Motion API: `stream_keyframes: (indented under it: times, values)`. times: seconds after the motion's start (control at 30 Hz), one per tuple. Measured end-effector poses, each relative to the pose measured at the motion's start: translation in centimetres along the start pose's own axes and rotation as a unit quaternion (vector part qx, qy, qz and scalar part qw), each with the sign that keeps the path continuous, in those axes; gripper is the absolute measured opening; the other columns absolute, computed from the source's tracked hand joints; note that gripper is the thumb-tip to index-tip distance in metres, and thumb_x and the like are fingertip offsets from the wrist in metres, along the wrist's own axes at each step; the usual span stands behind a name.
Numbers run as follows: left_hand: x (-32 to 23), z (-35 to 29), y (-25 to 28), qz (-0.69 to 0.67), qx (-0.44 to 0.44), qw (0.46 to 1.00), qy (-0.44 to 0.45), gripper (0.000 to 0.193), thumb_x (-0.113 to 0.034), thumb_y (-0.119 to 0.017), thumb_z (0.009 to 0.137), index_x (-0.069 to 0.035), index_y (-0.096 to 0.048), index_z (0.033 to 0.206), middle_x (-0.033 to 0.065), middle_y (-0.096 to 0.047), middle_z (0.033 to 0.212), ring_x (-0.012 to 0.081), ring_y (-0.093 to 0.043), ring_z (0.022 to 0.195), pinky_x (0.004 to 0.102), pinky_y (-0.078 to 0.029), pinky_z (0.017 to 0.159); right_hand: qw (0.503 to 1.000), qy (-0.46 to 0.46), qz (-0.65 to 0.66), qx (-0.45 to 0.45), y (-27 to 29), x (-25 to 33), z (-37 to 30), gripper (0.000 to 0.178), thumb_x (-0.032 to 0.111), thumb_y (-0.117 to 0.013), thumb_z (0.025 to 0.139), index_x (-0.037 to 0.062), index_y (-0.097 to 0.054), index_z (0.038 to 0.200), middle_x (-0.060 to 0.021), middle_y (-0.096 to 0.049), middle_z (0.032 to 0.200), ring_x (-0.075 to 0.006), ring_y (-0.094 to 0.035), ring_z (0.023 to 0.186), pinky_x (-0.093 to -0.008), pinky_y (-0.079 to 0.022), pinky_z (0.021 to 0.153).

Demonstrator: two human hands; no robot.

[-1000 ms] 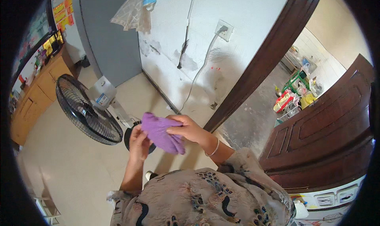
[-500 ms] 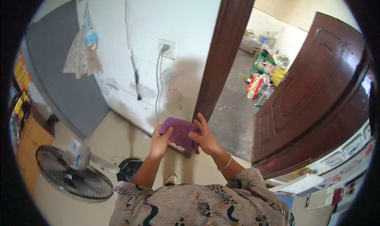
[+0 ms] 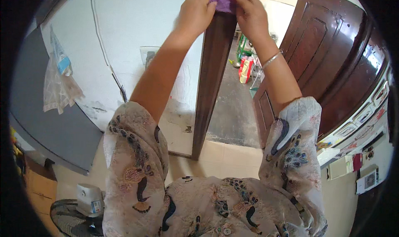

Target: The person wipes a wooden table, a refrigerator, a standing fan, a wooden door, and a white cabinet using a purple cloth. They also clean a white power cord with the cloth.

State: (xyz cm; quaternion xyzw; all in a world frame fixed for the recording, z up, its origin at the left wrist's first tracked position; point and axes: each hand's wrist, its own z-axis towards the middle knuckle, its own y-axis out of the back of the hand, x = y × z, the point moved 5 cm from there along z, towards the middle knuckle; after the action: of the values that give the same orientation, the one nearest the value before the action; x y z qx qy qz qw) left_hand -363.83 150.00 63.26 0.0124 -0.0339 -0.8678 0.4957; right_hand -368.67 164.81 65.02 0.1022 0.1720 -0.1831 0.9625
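Both my arms are stretched up and forward to the dark brown wooden door frame [image 3: 217, 50]. A purple cloth [image 3: 225, 0] lies against the frame high up, at the picture's top edge. My left hand [image 3: 197, 10] grips the cloth's left side with bent fingers. From the right, my right hand [image 3: 252, 17] holds its other side, fingers pressed on it. A bracelet [image 3: 272, 59] circles my right wrist. The cloth's upper part is cut off by the picture's edge.
An open brown door [image 3: 320, 46] stands on the right. Bags [image 3: 246, 69] sit on the floor beyond the doorway. On the left are a wall socket [image 3: 146, 54], a hanging plastic bag [image 3: 61, 85], a grey door panel [image 3: 37, 108] and a fan [image 3: 68, 218].
My hands have risen from waist height to high on the door frame, carrying the purple cloth, which now touches the frame. The view has shifted too.
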Motion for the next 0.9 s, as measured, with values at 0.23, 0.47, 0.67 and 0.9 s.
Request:
stream_keyframes:
  times: [0.23,0.47,0.67,0.9]
  values:
    - [2.7,-17.7,-1.4,0.004,0.148,0.988,0.037,0.020,-0.002,-0.059,0.078,-0.003,-0.062,0.098,0.0156,-0.058,0.092,0.0342,-0.055,0.088,0.0422,-0.046,0.077,0.983,-0.065,0.023,0.173,-4.1,6.5,-16.2,0.043,-0.001,-0.060,0.068,0.0089,-0.061,0.109,-0.0165,-0.056,0.105,-0.0347,-0.058,0.091,-0.0411,-0.050,0.072]
    - [0.9,-28.4,-0.9,-0.081,0.254,0.947,0.177,0.015,-0.002,-0.063,0.078,-0.003,-0.064,0.093,0.0143,-0.057,0.087,0.0315,-0.057,0.082,0.0393,-0.047,0.071,0.894,-0.179,0.131,0.390,-5.1,10.8,-25.2,0.041,-0.002,-0.063,0.068,0.0068,-0.062,0.108,-0.0170,-0.054,0.108,-0.0347,-0.057,0.096,-0.0407,-0.049,0.078]
    - [2.0,-7.9,2.4,-0.038,0.061,0.996,0.051,0.026,-0.003,-0.060,0.081,-0.004,-0.063,0.107,0.0148,-0.059,0.102,0.0320,-0.056,0.098,0.0399,-0.046,0.085,0.985,-0.077,0.058,0.140,-1.3,4.4,-4.9,0.043,-0.005,-0.059,0.072,0.0082,-0.060,0.113,-0.0176,-0.056,0.109,-0.0371,-0.058,0.093,-0.0415,-0.050,0.078]
    - [7.7,3.6,-1.6,-0.059,0.052,0.996,0.036,0.037,-0.011,-0.060,0.081,-0.005,-0.059,0.118,0.0125,-0.056,0.122,0.0285,-0.050,0.115,0.0368,-0.036,0.101,0.999,-0.015,0.050,0.003,-2.0,1.6,3.8,0.037,0.004,-0.061,0.071,0.0059,-0.057,0.107,-0.0165,-0.055,0.117,-0.0361,-0.056,0.099,-0.0434,-0.047,0.083]
